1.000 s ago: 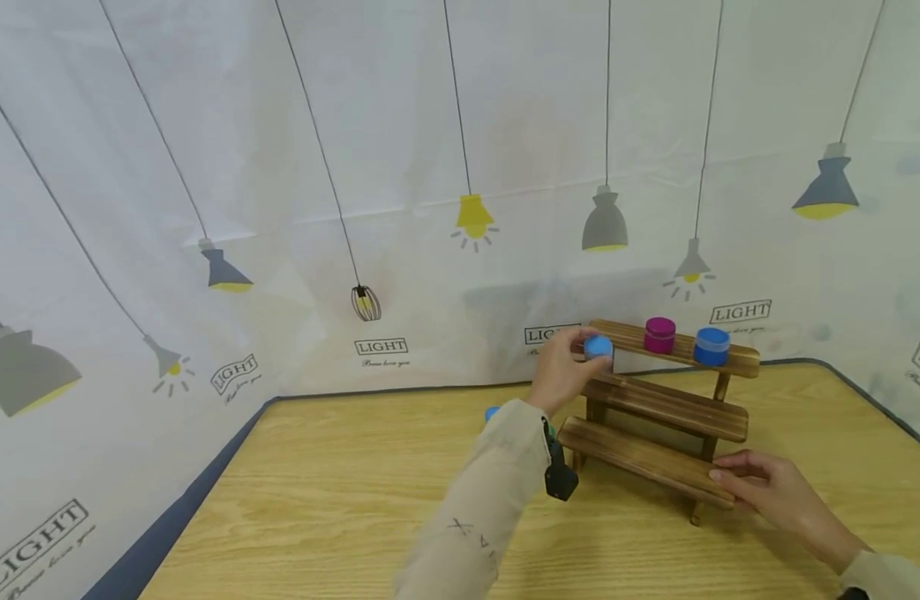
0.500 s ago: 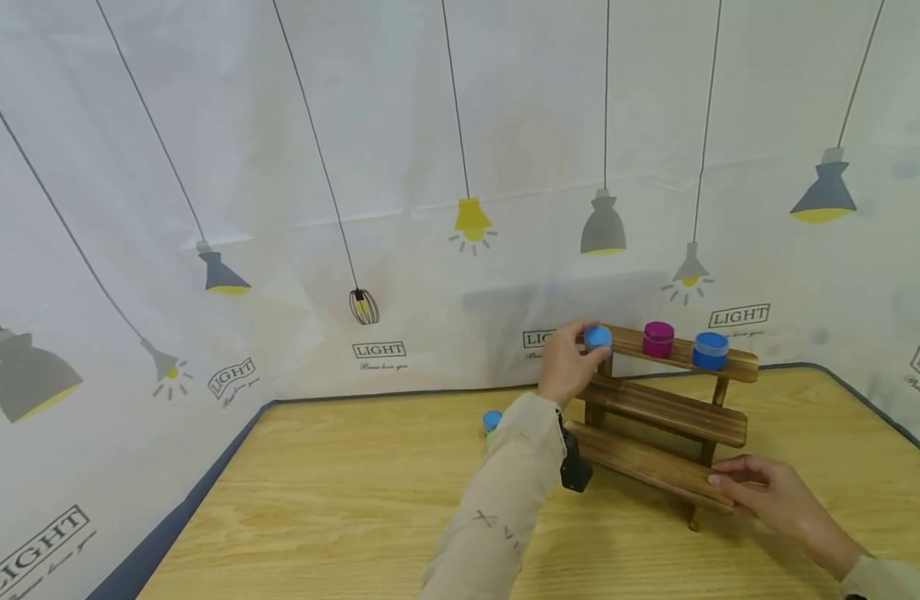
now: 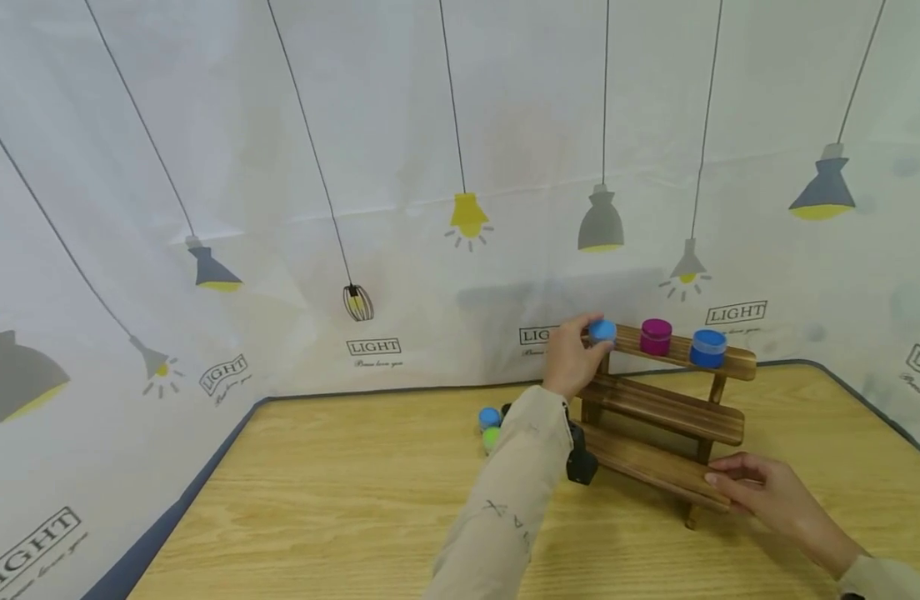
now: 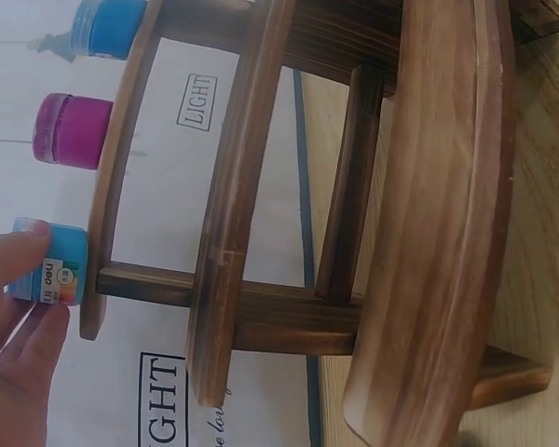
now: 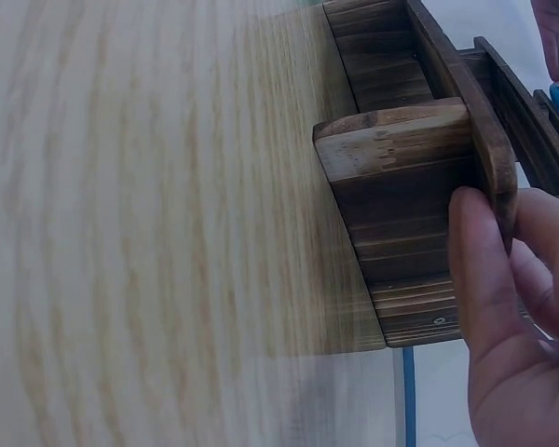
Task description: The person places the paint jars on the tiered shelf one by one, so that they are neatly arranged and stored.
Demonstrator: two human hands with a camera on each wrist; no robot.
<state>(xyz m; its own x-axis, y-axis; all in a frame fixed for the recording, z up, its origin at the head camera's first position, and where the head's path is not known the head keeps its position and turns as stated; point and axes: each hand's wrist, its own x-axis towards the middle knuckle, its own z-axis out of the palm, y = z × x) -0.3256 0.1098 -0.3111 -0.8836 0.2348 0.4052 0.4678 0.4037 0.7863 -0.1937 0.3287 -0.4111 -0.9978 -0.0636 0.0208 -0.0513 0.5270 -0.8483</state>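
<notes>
My left hand (image 3: 572, 358) pinches a small light blue jar (image 4: 67, 265) by its sides, on the left end of the top step of a three-step wooden rack (image 3: 666, 408). A printed label faces the left wrist camera. To its right on that step stand a magenta jar (image 3: 656, 337) and a darker blue jar (image 3: 708, 348). At the front right, my right hand (image 3: 778, 500) grips the end of the lowest step; its thumb and fingers close on the board (image 5: 489, 140) from both sides in the right wrist view.
On the table (image 3: 340, 500), left of the rack, stand another blue jar (image 3: 489, 417) and a green jar (image 3: 492, 439), with a dark one partly behind my left sleeve (image 3: 497, 500). A white sheet printed with lamps (image 3: 467, 217) hangs behind the table's back edge.
My left hand has shifted slightly right and the light blue jar has come upright on the top step. More jars show left of the sleeve. The right hand keeps its grip.
</notes>
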